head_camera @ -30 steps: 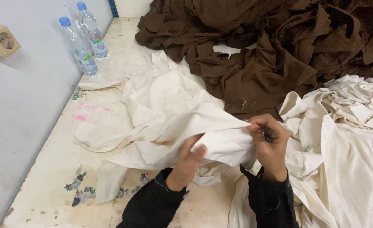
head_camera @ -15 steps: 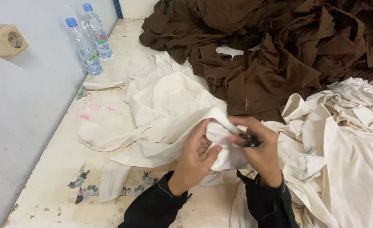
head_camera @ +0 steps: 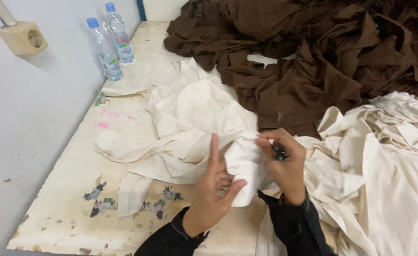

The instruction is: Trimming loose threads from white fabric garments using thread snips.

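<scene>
Head view: cream cotton cloth fold [head_camera: 244,163] lies between both hands; left hand [head_camera: 213,189] pinches its near edge, right hand [head_camera: 284,168] grips cloth plus small dark tool [head_camera: 279,153].

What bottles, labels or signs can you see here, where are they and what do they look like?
Nearer water bottle: by the wall at the table's far left, clear plastic, blue cap, pale label band.
Farther water bottle: just behind it, clear, blue cap, white label with blue and red.
No signs or screens.
</scene>
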